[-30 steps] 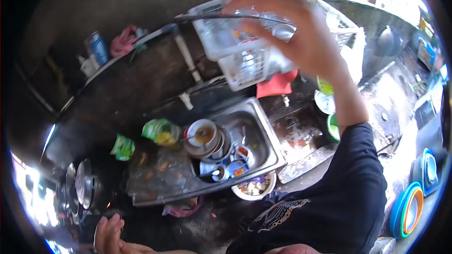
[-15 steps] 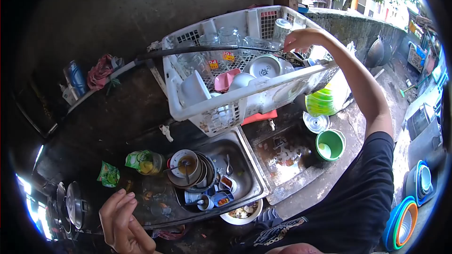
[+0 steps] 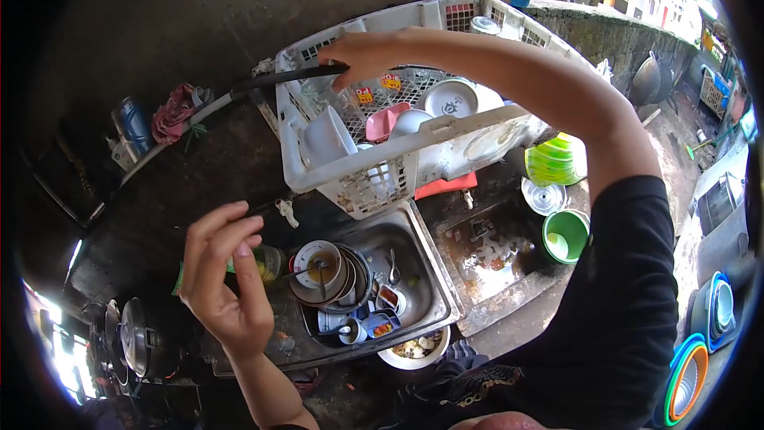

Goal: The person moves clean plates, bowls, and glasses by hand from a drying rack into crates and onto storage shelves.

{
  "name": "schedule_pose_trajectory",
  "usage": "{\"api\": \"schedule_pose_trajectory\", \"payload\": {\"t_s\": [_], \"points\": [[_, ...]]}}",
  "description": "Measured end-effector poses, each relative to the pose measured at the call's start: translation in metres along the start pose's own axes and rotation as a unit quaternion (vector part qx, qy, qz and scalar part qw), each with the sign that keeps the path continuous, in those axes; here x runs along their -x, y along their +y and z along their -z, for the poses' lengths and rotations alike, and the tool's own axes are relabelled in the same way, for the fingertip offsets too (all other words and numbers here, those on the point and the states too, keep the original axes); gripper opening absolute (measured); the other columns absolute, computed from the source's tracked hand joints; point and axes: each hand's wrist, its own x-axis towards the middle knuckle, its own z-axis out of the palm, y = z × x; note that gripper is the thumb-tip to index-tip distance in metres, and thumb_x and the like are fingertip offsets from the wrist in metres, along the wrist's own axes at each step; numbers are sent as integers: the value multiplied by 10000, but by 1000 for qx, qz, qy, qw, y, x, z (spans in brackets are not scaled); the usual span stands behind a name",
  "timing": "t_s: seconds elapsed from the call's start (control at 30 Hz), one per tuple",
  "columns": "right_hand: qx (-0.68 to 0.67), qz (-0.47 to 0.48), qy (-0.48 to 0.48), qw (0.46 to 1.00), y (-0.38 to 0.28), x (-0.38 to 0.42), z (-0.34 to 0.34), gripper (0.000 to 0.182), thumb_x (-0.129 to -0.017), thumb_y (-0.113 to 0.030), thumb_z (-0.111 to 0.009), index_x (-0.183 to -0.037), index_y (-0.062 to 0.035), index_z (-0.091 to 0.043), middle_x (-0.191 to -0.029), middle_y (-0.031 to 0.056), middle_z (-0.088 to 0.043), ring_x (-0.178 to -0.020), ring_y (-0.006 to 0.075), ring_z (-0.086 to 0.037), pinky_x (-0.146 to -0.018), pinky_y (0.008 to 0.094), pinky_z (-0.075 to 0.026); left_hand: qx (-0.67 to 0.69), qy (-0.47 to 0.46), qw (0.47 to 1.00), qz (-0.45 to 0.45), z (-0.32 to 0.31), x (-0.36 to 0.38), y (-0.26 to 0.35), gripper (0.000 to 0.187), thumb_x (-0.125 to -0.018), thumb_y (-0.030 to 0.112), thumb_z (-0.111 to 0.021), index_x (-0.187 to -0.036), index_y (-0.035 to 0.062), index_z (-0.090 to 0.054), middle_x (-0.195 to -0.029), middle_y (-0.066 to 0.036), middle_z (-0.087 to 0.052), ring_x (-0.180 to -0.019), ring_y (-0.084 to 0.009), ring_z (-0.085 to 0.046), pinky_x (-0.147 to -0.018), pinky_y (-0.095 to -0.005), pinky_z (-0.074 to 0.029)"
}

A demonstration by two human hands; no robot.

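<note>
Two bare hands, right hand (image 3: 362, 54) closed around what looks like a glass at the white dish basket (image 3: 398, 167) far left corner, left hand (image 3: 223, 279) empty, fingers spread, raised near the sink (image 3: 434, 291) of dirty bowls (image 3: 322, 271).

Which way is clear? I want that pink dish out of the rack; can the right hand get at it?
Probably yes: the right hand is at the white basket rim, the pink dish below, nothing covering it.

right hand (image 3: 362, 54) at white basket (image 3: 398, 163), sink (image 3: 434, 291) below
</note>
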Motion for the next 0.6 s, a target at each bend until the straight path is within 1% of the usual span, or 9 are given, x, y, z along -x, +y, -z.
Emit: {"api": "schedule_pose_trajectory", "payload": {"t_s": [0.03, 0.13, 0.2, 0.27, 0.33, 0.43, 0.53, 0.57, 0.6], "points": [[24, -41, -34, 998, -7, -5, -1, 355, -833, -221, -642, -1122, -34, -559, -1055, 176, -613, -943, 317, -610, -804, 409, -479, -3, -4, 1000, 5, 4, 7, 3, 200, -891, -11, -437, -958, -44, -623, -1048, -167, -576, -844, -189, -618, -701, -268, -512], [100, -12, 5, 995, -8, -7, 1, 312, -833, -178, -625, -1101, -32, -561, -1030, 185, -619, -920, 333, -612, -793, 431, -472, -26, 7, 999, 21, 25, 30, 9, 198, -869, -22, -448, -949, -38, -629, -1025, -173, -584, -819, -193, -615, -673, -265, -519], [120, -41, 58, 990, -19, 14, 28, 321, -833, -154, -608, -1122, -27, -550, -1022, 183, -623, -911, 338, -613, -799, 441, -469, -30, 30, 998, 35, 43, 50, 7, 197, -829, -43, -467, -917, -35, -644, -977, -179, -606, -770, -194, -607, -625, -259, -522], [111, -57, 136, 983, -14, 37, 53, 348, -852, -148, -590, -1164, -9, -525, -1045, 190, -617, -923, 315, -617, -795, 416, -473, -21, 28, 998, 55, 62, 70, 6, 195, -846, -34, -460, -921, -38, -639, -980, -173, -601, -779, -196, -614, -626, -260, -527], [97, -108, 184, 972, -39, 72, 82, 293, -836, -115, -604, -1098, 2, -545, -999, 202, -623, -903, 313, -626, -875, 400, -487, 0, 31, 997, 77, 75, 87, 7, 192, -859, -30, -455, -922, -39, -637, -983, -171, -598, -786, -194, -621, -630, -259, -529], [82, -130, 230, 961, -51, 109, 117, 272, -871, -270, -599, -933, -9, -556, -778, 182, -611, -711, 290, -604, -633, 375, -468, 57, 22, 994, 94, 80, 102, 14, 188, -876, -28, -452, -927, -40, -632, -989, -169, -595, -791, -189, -629, -632, -255, -528], [75, -96, 317, 941, -81, 145, 132, 126, -892, -125, -564, -886, -22, -492, -735, 123, -573, -662, 228, -554, -584, 352, -436, 132, 8, 987, 95, 73, 103, 30, 181, -877, -35, -455, -930, -43, -629, -994, -168, -594, -793, -184, -631, -637, -254, -527], [4, -53, 321, 946, -81, 158, 137, 141, -899, -147, -568, -916, -23, -504, -773, 93, -584, -693, 183, -559, -600, 336, -442, 163, -4, 983, 86, 68, 99, 36, 179, -874, -45, -453, -941, -55, -620, -991, -167, -594, -797, -182, -630, -653, -251, -522], [34, -33, 350, 936, -87, 172, 140, 133, -898, -134, -570, -928, -20, -508, -780, 88, -585, -716, 173, -568, -617, 324, -450, 200, -17, 976, 82, 61, 95, 42, 180, -880, -35, -456, -958, -54, -616, -994, -165, -597, -799, -179, -629, -662, -252, -520]]}}
